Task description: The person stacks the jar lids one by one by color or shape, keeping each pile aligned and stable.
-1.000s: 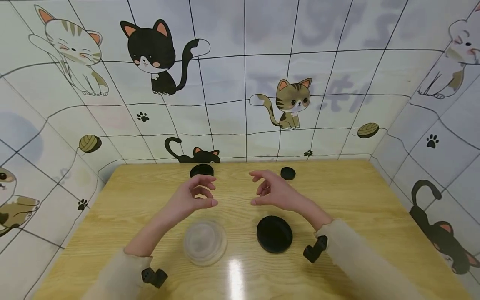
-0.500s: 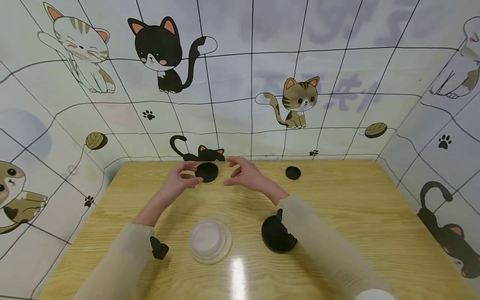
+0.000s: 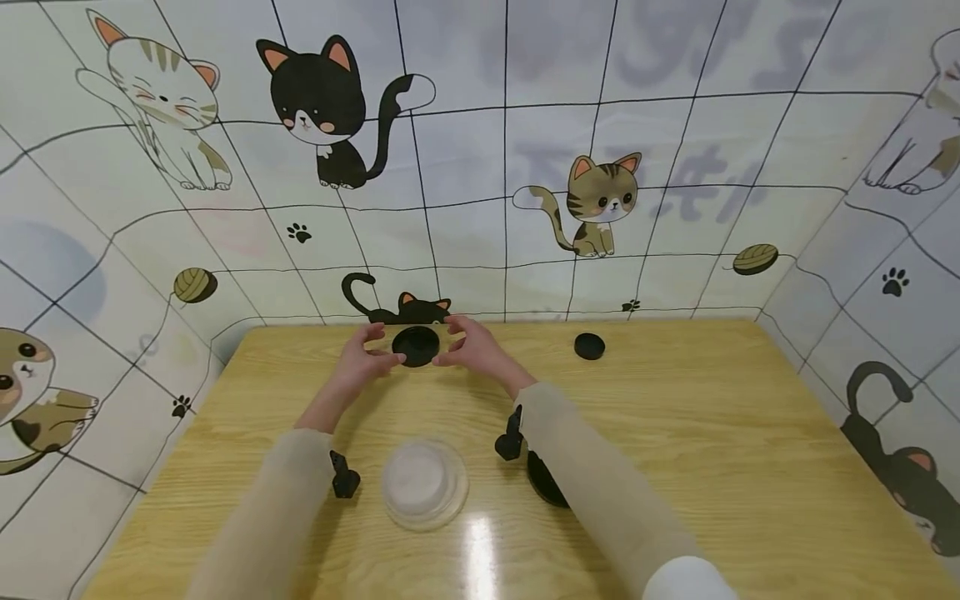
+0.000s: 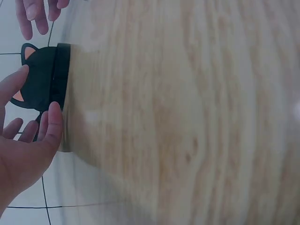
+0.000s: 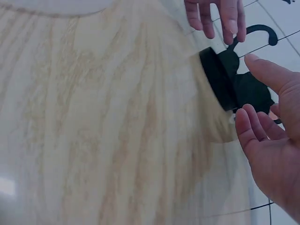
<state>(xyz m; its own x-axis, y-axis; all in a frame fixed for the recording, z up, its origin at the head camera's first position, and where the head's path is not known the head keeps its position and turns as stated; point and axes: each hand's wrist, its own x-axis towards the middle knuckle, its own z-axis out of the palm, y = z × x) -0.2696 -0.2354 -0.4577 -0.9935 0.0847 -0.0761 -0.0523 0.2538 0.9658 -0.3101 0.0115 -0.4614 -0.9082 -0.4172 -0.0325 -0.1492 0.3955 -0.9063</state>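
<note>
A shallow round black dish (image 3: 416, 346) with a raised rim lies near the table's back edge. My left hand (image 3: 362, 358) is on its left, thumb and fingers spread apart, the tips right at the rim. On the other side my right hand (image 3: 478, 348) reaches in with loosely curved fingers. From the right wrist view, the black dish (image 5: 218, 77) shows edge-on, with a small gap to the right hand (image 5: 276, 154). The left wrist view has the left hand (image 4: 28, 154) beside the dish's rim (image 4: 61, 77), its fingers curved around nothing.
A translucent round plastic container (image 3: 416, 479) stands nearer on the wooden table (image 3: 712, 433). To its right a larger black disc (image 3: 546, 482) is partly covered by the right sleeve. A small black disc (image 3: 589, 346) lies at the back right. A cat-patterned cloth (image 3: 465, 167) rises behind.
Both hands have moved forward to the back of the table, the right one also leftward, and now flank the black dish. The right sleeve has come over the larger black disc.
</note>
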